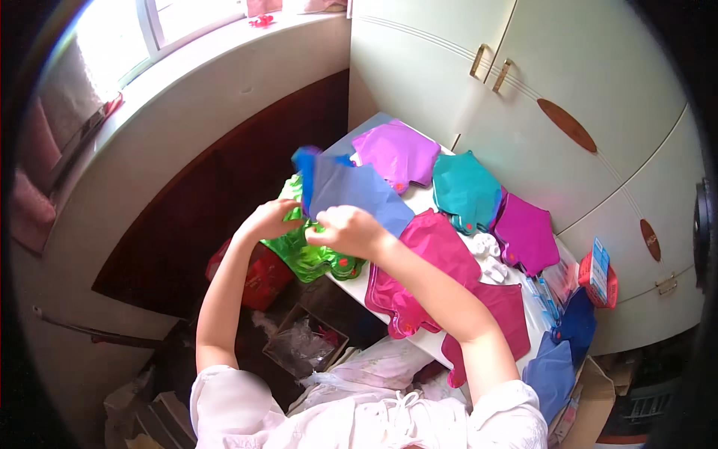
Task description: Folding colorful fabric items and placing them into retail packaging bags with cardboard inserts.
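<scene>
Near edge of the surface (419, 340): magenta balloons (434, 262) lie flat. Above it, left hand (271, 219) and right hand (350, 230) have fingers closed on a blue balloon (351, 191), held raised. Green balloon (314, 254) beneath. Farther: purple balloon (396, 153), teal balloon (465, 191).

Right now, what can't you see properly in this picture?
- Blue balloon, head view: its top edge is blurred, so its shape is unclear.
- Left hand: its fingertips hide behind the blue balloon.
- Green balloon: mostly covered by both hands and the blue balloon.
- Small box: too small to tell what it holds.
- Cardboard box below the table: contents dark and unclear.
</scene>
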Action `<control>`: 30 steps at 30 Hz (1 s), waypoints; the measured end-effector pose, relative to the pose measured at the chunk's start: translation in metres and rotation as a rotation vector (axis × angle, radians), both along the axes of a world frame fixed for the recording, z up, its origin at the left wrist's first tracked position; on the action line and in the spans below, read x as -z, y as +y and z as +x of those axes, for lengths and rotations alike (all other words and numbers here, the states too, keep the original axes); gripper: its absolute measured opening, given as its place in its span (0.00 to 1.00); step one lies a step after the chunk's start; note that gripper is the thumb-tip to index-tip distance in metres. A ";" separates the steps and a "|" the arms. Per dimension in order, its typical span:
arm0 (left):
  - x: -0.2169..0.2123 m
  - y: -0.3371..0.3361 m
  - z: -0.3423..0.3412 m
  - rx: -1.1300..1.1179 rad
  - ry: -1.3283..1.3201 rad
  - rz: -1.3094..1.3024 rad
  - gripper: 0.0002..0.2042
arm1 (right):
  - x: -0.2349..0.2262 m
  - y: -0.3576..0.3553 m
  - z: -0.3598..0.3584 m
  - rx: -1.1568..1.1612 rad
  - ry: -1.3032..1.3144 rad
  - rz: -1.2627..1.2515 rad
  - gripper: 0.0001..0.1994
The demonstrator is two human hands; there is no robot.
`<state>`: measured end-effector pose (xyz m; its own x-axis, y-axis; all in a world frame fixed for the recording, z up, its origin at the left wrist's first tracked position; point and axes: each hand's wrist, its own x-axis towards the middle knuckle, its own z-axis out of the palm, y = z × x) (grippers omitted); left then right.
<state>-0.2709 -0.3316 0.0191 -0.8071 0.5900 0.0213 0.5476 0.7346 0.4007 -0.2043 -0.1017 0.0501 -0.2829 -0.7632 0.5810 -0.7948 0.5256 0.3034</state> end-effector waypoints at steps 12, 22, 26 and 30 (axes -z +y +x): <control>0.023 -0.025 0.020 -0.366 -0.141 0.566 0.38 | 0.064 -0.031 0.015 -0.048 -0.325 0.071 0.05; 0.020 -0.018 0.068 -0.326 0.439 0.557 0.25 | 0.064 -0.031 0.016 0.111 -0.710 -0.281 0.05; 0.030 -0.006 0.107 -0.384 0.401 0.556 0.13 | 0.065 -0.027 0.010 0.145 -0.871 -0.454 0.07; 0.029 0.007 0.122 -0.185 0.480 0.459 0.11 | 0.063 -0.026 0.007 0.188 -0.954 -0.529 0.08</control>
<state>-0.1492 -0.3246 -0.0103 -0.7326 0.2891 0.6162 0.6238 0.6474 0.4379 -0.1973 -0.1279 -0.0133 -0.8738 -0.3805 0.3028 -0.4764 0.5448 -0.6902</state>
